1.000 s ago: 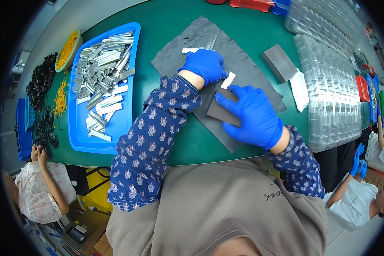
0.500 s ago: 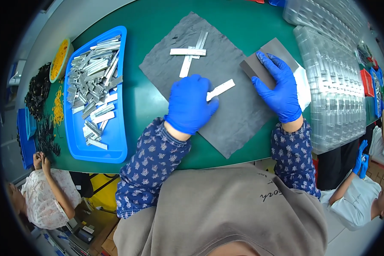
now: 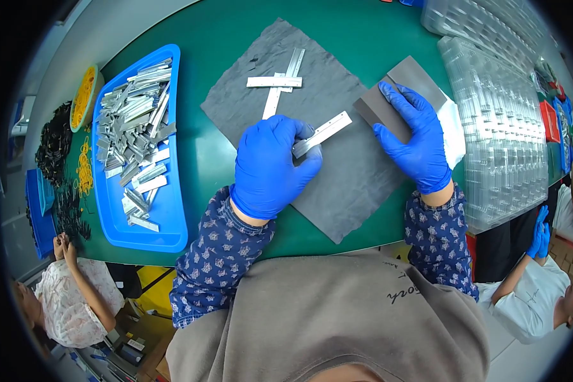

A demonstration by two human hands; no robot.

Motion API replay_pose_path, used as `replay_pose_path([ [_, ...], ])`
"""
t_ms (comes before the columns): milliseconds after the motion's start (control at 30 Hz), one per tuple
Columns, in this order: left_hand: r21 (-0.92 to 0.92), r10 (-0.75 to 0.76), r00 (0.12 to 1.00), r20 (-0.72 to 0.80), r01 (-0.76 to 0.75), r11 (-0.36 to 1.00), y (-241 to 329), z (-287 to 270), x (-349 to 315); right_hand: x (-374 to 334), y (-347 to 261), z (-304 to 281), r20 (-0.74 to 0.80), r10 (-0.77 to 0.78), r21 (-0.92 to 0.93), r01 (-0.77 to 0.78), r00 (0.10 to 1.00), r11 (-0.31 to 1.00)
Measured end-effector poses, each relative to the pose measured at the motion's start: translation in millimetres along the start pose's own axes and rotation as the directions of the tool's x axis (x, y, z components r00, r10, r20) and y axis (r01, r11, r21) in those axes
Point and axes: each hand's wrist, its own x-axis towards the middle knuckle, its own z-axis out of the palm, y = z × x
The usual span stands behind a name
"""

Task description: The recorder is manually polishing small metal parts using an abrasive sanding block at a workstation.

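My left hand (image 3: 267,167), in a blue glove, pinches one end of a short silvery metal strip (image 3: 330,132) between thumb and fingers. The strip's far end points up and right over a dark grey sheet (image 3: 344,191). Beyond this hand, several similar strips (image 3: 275,82) lie crossed on the sheet. My right hand (image 3: 417,140), also blue-gloved, is on a grey-brown flat block (image 3: 419,73) at the sheet's right corner, thumb on one side and fingers over the top. Something white (image 3: 452,137) shows partly behind that hand.
On the left stands a blue tray (image 3: 178,216) heaped with metal strips. Past it are a basket of yellow bands (image 3: 84,95) and black pieces (image 3: 54,143). Stacked clear plastic trays (image 3: 500,140) stand at right on the green table (image 3: 216,32). Other people sit at both sides.
My left hand has shifted left and slightly nearer, and the strip in it shows more clearly. The sheet and the blue tray appear slightly shifted. My right hand stays on the block.
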Motion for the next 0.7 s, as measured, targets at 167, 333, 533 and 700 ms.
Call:
replay_pose_path([
  [167,0.067,0.048,0.998,-0.051,-0.045,0.997,-1.5,-0.8,1.0,-0.2,-0.1,1.1,0.011,0.01,0.029,-0.011,1.0,1.0],
  [333,0.071,0.024,0.999,-0.04,-0.021,0.997,-4.3,1.1,-0.7,0.6,1.1,1.8,0.019,0.02,0.051,-0.021,1.0,0.998],
  [533,0.009,-0.071,0.997,0.017,0.071,0.997,-11.4,17.8,-3.4,0.3,1.5,4.1,0.025,0.019,0.05,-0.02,1.0,0.999],
  [700,0.102,-0.025,0.993,0.116,0.013,0.995,-15.4,19.5,-6.4,0.9,2.1,3.9,0.055,-0.011,0.048,0.009,0.998,0.999],
])
